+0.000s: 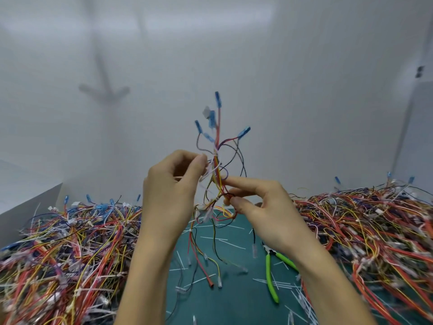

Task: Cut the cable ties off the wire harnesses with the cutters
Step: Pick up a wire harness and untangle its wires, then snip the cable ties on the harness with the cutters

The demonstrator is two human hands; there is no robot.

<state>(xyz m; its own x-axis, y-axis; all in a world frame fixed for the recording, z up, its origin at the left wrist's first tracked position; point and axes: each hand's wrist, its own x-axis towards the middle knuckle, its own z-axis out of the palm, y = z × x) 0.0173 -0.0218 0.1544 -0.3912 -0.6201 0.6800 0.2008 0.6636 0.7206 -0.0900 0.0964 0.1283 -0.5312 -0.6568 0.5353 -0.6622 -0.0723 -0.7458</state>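
One multicoloured wire harness with blue terminals, frame centre, raised upright, apparently for inspection. Left hand fingers pinch its white strands, possibly a cable tie; right hand fingers pinch the bundle lower. Green-handled cutters lie unheld, lower right, on the teal counter.

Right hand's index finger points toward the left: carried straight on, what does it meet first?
The right hand touches the wire harness with its fingertip now; straight beyond, probably the left hand, though depth is unclear.
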